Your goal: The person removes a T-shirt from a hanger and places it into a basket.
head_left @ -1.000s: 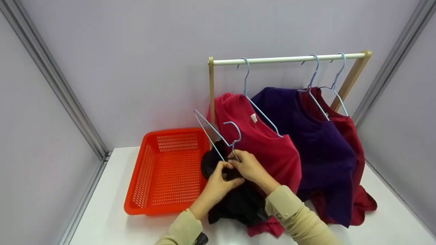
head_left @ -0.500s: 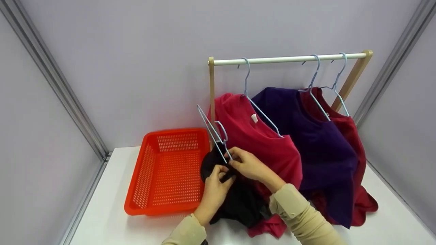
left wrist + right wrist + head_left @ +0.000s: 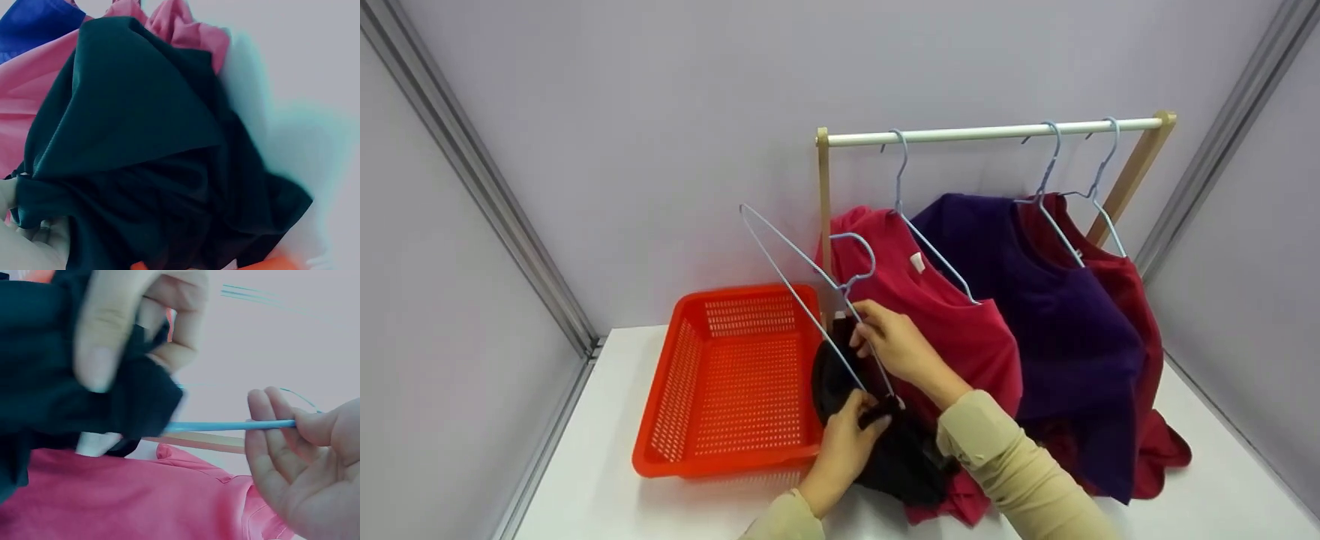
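A blue wire hanger (image 3: 873,259) slants across the front of the rack, its hook up and one shoulder end free at upper left. My right hand (image 3: 900,341) pinches its wire, thumb against fingers, as the right wrist view shows on the wire (image 3: 230,426). The hanger's lower end goes into a black garment (image 3: 900,469), where the cloth hides it. Below the right hand, my left hand (image 3: 844,446) pinches the garment's edge between thumb and fingers. Most of the black cloth (image 3: 129,107) hangs in loose folds in the left wrist view.
A rack with a white rail (image 3: 975,133) holds a pink shirt (image 3: 952,330), a purple shirt (image 3: 1080,345) and a dark red shirt (image 3: 1147,330) on hangers. An orange basket (image 3: 656,405) stands left of the black garment on the white table (image 3: 577,465). Walls close in both sides.
My left hand has moved down with the garment's edge. The right hand has shifted slightly up along the wire. The hanger's free end has swung out to the upper left.
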`<state>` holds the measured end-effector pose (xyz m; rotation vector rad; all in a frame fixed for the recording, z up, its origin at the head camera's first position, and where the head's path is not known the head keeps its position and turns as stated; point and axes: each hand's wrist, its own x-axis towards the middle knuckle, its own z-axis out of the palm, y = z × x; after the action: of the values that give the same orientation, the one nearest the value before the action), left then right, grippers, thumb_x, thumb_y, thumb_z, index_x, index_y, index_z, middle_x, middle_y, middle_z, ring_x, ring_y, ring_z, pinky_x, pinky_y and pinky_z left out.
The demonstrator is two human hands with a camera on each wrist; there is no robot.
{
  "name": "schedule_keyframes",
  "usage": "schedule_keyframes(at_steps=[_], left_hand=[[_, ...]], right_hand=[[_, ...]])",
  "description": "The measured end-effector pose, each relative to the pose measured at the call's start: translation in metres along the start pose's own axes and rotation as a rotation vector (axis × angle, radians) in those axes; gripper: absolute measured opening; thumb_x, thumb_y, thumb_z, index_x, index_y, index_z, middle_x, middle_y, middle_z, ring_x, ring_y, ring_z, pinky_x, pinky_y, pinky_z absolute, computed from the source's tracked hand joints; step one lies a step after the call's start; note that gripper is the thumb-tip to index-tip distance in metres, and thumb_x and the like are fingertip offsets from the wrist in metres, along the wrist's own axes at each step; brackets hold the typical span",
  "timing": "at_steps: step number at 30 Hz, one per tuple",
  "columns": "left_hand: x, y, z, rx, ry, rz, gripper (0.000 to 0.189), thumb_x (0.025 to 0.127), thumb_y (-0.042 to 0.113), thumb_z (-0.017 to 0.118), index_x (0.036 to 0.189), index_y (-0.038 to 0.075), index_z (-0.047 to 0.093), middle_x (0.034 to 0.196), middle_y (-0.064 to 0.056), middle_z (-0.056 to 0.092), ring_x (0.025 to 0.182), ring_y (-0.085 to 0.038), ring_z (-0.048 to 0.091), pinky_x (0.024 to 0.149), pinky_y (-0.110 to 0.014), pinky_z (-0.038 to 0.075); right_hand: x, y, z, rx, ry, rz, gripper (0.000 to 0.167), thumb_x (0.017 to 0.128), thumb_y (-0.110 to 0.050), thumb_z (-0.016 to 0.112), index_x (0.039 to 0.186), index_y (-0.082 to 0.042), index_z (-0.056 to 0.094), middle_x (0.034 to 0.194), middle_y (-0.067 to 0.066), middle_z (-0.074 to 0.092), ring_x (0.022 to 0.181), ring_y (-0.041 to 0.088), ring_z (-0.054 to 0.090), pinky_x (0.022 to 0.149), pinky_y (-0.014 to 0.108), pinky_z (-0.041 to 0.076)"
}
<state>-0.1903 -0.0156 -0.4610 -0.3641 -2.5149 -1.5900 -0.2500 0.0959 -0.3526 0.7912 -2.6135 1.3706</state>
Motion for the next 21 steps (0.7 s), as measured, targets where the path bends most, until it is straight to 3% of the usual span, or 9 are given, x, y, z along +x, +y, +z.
schedule_keyframes(at_steps=[5,7,11,16,21], left_hand=[[-0.004,-0.003,0.005,0.051,-0.028,-0.059,0.024,0.088,0.021,0.067,0.101,0.008,0.051,0.1,-0.014,0.068,0.084,-0.017,0.06,0.07,-0.032,0.047],[-0.006,-0.004,0.006,0.079,-0.028,-0.064,0.025,0.088,0.023,0.067,0.101,0.009,0.051,0.1,-0.014,0.069,0.085,-0.019,0.063,0.07,-0.034,0.049],[-0.012,-0.007,0.009,0.177,-0.027,-0.045,0.026,0.085,0.027,0.07,0.096,0.011,0.053,0.087,-0.011,0.069,0.073,-0.018,0.064,0.061,-0.032,0.047],[-0.017,-0.013,0.011,0.3,0.006,-0.017,0.031,0.08,0.027,0.075,0.094,0.014,0.05,0.077,-0.008,0.069,0.062,-0.018,0.062,0.052,-0.032,0.044],[-0.022,-0.018,0.015,0.37,0.048,-0.068,0.043,0.076,0.023,0.078,0.1,0.011,0.043,0.072,-0.011,0.067,0.057,-0.02,0.062,0.049,-0.034,0.044]], right_hand=[[0.007,0.001,0.005,0.019,0.075,0.015,0.023,0.096,0.002,0.047,0.116,0.001,0.058,0.082,0.02,0.067,0.067,0.026,0.066,0.069,0.035,0.058],[0.008,0.003,0.007,0.025,0.094,0.024,0.022,0.096,0.002,0.047,0.115,0.001,0.058,0.082,0.019,0.067,0.067,0.025,0.066,0.069,0.034,0.058],[0.01,0.007,0.01,0.044,0.119,0.039,0.02,0.096,0.002,0.047,0.113,0.002,0.058,0.081,0.02,0.067,0.066,0.026,0.066,0.068,0.034,0.058],[0.011,0.007,0.009,0.089,0.145,0.039,0.02,0.096,0.002,0.047,0.113,0.004,0.058,0.084,0.022,0.067,0.067,0.029,0.067,0.069,0.037,0.058],[0.014,0.007,0.01,0.125,0.181,0.025,0.018,0.095,0.002,0.047,0.109,0.005,0.058,0.083,0.023,0.067,0.065,0.029,0.066,0.068,0.035,0.058]])
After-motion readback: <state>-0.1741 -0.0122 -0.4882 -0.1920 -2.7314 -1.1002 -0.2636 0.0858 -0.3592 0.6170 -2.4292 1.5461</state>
